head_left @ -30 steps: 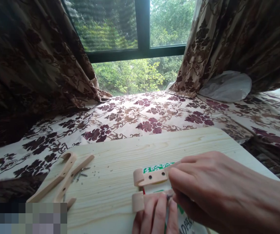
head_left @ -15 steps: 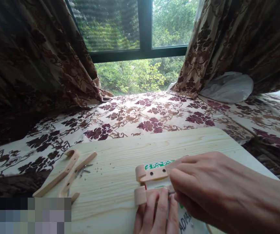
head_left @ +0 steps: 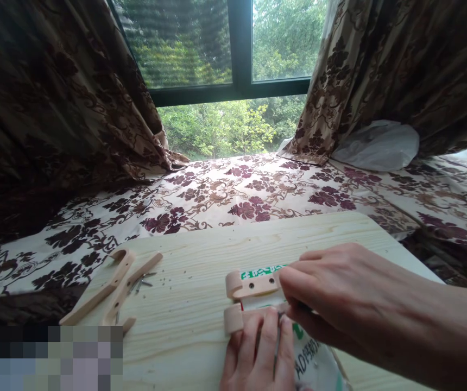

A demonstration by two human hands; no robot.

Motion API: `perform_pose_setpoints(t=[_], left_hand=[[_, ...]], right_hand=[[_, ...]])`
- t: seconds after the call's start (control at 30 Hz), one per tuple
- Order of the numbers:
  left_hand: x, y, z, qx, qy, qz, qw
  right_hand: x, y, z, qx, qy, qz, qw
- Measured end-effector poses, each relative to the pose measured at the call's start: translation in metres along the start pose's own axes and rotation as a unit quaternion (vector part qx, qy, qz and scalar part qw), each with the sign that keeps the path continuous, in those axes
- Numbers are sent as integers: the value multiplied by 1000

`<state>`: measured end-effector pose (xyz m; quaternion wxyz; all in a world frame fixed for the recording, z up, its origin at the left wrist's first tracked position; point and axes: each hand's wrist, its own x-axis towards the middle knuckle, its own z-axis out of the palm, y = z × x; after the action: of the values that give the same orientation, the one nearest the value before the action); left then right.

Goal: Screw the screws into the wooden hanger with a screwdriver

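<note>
Two curved wooden hooks lie side by side on a white printed packet (head_left: 315, 355). The far hook (head_left: 257, 285) shows two dark holes or screw heads. My left hand (head_left: 260, 347) presses its fingers together over the near hook (head_left: 233, 318) and holds it against the packet. Above the right part of both hooks is my right hand (head_left: 331, 293), fingers curled into a closed grip. What it grips is hidden behind the fingers. A thin dark tip shows between the two hands, too small to name.
A pale wooden board (head_left: 184, 304) carries it all. To the left lie more wooden hooks (head_left: 115, 282), with several screws (head_left: 144, 282) beside them and small crumbs. Beyond the board is a flowered cloth (head_left: 237, 201), with a white plastic bag (head_left: 380, 144) by the curtain.
My right hand has shifted slightly up and left, with the wrist turned a little. My left hand stays on the near hook. The whole view has moved slightly.
</note>
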<state>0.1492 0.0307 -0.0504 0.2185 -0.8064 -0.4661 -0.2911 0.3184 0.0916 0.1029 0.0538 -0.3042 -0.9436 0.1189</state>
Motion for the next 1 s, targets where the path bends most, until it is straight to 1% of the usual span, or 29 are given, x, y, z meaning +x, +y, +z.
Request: perform_pose_setpoints(t=[0.1,0.17,0.27,0.33,0.4,0.47,0.53,0.63,0.8,0.87,0.93,1.0], left_hand=[[-1,-2,-1,7,-1,10,1000],[0,-5,-3,10,-7,21,1000],[3,-11,-6,20,-23,60,998],[5,-12,-8,17,-10,68,997],[8,-10,-10,5,11,41,999],[11,-5,-12,-3,10,15,1000],[14,-1,-14,-9,5,3,1000],[17,1,-14,-15,17,-19,1000],[19,0,-11,0,41,-10,999],[20,1,-13,-3,46,-14,999],[22,1,-15,-11,42,-21,999],[23,2,-18,-21,28,-22,999]], right_hand=[[7,-3,-10,-30,-36,28,999],[11,-4,-15,-51,-48,17,997],[16,-5,-17,-69,-31,-25,997],[19,-5,-16,-72,-23,-32,997],[21,-4,-14,-66,-27,-29,997],[23,-2,-11,-60,-29,-20,998],[24,-1,-8,-62,-32,-8,998],[25,-2,-6,-71,-37,3,997],[27,-9,-9,-84,-50,19,995],[27,-12,-12,-90,-67,37,993],[28,-15,-14,-94,-86,59,990],[28,-18,-16,-95,-90,74,989]])
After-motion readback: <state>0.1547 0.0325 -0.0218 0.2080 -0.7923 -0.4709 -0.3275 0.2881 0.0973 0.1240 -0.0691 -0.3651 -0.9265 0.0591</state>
